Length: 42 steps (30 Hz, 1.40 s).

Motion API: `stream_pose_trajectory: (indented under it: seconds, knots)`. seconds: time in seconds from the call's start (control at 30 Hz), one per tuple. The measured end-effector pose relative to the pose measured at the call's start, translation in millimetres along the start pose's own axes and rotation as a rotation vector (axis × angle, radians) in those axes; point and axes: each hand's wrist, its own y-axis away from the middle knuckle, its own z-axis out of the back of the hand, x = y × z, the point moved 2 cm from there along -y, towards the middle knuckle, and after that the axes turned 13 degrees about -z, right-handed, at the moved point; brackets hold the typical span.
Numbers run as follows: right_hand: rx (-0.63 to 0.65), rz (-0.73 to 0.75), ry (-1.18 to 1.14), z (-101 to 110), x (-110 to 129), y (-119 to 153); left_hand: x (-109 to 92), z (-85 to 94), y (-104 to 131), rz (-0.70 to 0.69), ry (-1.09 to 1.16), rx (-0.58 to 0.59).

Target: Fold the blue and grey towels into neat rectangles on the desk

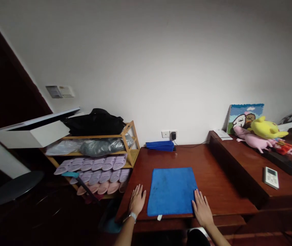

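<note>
A blue cloth (173, 191) lies spread flat on the reddish-brown wooden table (220, 184), with a small white tag at its front edge. My left hand (137, 200) rests flat on the table to the left of the cloth, apart from it, fingers spread; a watch or band circles that wrist. On the other side, my right hand (202, 206) lies flat with its fingers stretched out, its fingertips at the cloth's right edge. Neither hand holds anything. Near the wall, a folded darker blue cloth (160, 146) sits at the table's back edge.
A wooden rack (133, 155) of slippers stands left, with a black bag (96, 123) and a white box (30, 135) on top. A raised surface on the right bears plush toys (266, 128), a picture (248, 114) and a white calculator-like device (271, 177). A black plug (173, 135) trails a cable.
</note>
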Motion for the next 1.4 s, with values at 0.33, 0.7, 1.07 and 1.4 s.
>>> stream_pose_trajectory:
  seconds: [0.33, 0.7, 1.07, 1.4]
  knots:
    - [-0.063, 0.087, -0.052, -11.8, -11.6, -1.8, -261.8, -35.0, 3.0, -0.519, 0.189, 0.097]
    - [-0.072, 0.055, -0.044, -2.8, -6.9, 1.5, -143.3, -18.9, 53.9, -0.177, -0.001, 0.136]
    - [-0.158, 0.080, -0.024, -28.3, -16.1, 12.7, -89.9, -21.6, 80.6, -0.138, -0.080, 0.036]
    - [-0.278, 0.140, -0.077, -41.9, -22.3, 10.7, -109.2, -5.3, 68.7, -0.128, -0.075, 0.052]
